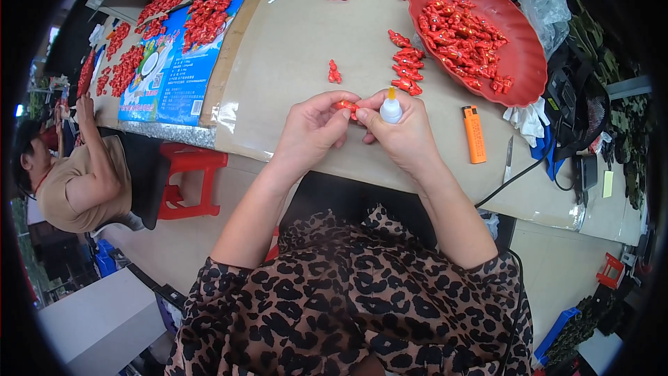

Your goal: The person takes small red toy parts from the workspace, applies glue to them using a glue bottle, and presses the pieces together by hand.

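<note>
My left hand (309,129) pinches a small red figurine (345,105) between thumb and fingertips. My right hand (405,138) meets it there, thumb and forefinger at the piece's right end. Tucked in the same right hand is a small white squeeze bottle (391,110) with a yellow nozzle pointing up and away from me. Just beyond my fingers a single red figurine (335,72) lies on the table, and a short column of similar red figurines (407,72) lies to its right. The fingers partly hide the held piece.
A scalloped red bowl (525,63) heaped with red figurines stands at the right. Nearer are an orange lighter (474,134) and a thin blade (509,160). Figurine piles lie around a blue printed sheet (170,76) at left. A co-worker (87,174) sits beyond the left edge, near a red stool (191,177).
</note>
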Demonstrator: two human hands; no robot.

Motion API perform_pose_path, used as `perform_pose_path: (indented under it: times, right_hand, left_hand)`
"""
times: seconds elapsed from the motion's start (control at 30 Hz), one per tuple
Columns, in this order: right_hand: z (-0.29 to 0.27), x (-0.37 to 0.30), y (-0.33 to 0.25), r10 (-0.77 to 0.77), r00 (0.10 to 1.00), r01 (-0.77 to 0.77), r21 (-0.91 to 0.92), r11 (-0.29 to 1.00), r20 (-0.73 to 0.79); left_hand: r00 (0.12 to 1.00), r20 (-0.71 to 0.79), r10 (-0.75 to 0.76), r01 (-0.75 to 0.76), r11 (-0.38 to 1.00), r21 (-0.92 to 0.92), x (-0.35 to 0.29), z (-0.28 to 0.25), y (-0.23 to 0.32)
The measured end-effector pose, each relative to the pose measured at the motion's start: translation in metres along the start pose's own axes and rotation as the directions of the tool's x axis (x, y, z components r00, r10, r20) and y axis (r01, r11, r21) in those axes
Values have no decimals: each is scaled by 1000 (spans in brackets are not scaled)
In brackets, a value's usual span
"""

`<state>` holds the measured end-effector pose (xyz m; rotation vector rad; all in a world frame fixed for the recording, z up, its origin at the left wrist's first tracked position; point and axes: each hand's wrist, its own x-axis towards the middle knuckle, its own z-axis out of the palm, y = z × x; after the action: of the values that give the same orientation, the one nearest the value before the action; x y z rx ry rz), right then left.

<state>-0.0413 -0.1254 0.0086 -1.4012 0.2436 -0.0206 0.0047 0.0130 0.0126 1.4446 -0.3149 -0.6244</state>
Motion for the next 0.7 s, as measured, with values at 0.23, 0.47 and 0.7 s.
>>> perform_pose_path:
  times: [0.23, 0.47, 0.7]
  right_hand:
    - [1, -1, -1, 9, 1000, -9, -17, 1000, 4]
    - [2, -2, 3, -13, 1000, 13, -20, 1000, -7]
    - [2, -1, 4, -5, 1000, 5, -14, 1000, 3]
  left_hand:
    - [1000, -25, -17, 15, 998, -55, -1, 0, 1]
    - [1000, 8, 18, -18, 999, -39, 0, -4, -5]
    - [999, 2, 47, -47, 999, -23, -1, -3, -5]
